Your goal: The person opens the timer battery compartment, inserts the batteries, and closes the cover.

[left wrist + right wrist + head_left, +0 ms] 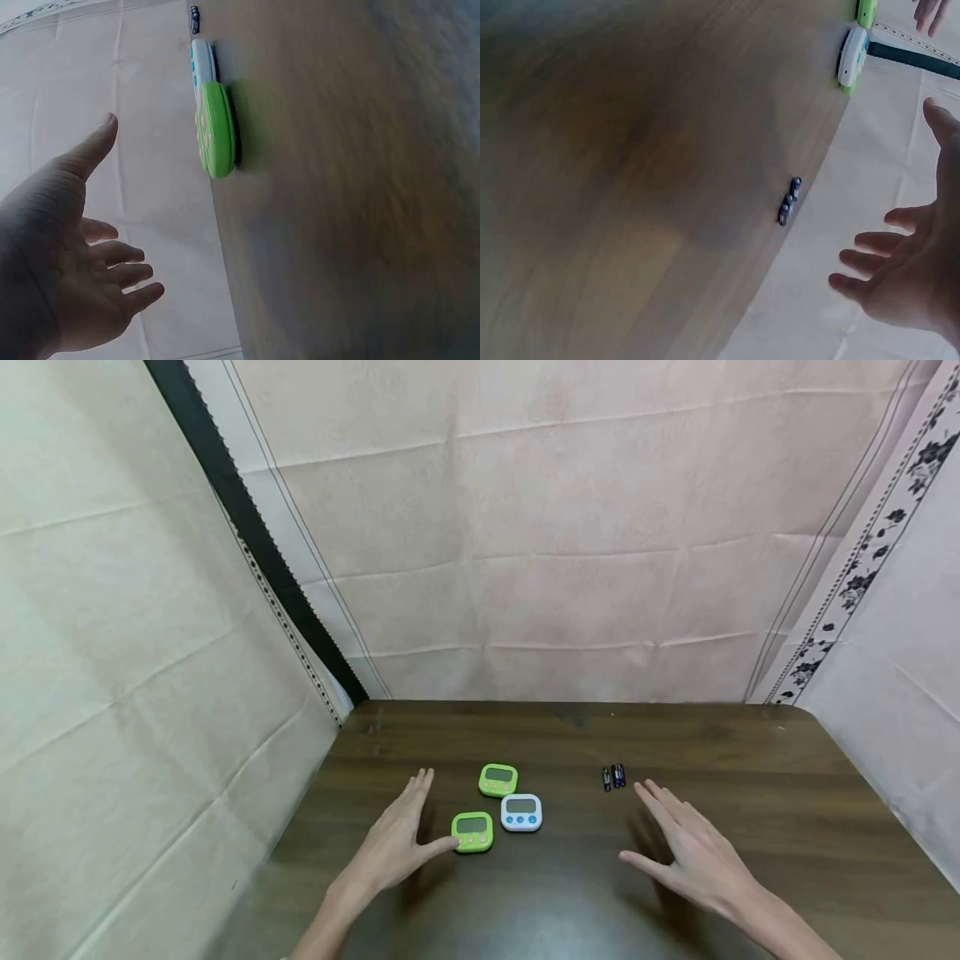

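left fingers (415, 793) and right fingers (657, 807) extended

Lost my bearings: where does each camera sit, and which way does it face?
Head: on the head, facing forward and down at the table, timers and batteries; left hand and right hand show.
Left wrist: on that wrist, facing a green timer; left hand shows.
Right wrist: on that wrist, facing the batteries; right hand and part of the left show.
Wrist views share the white timer.
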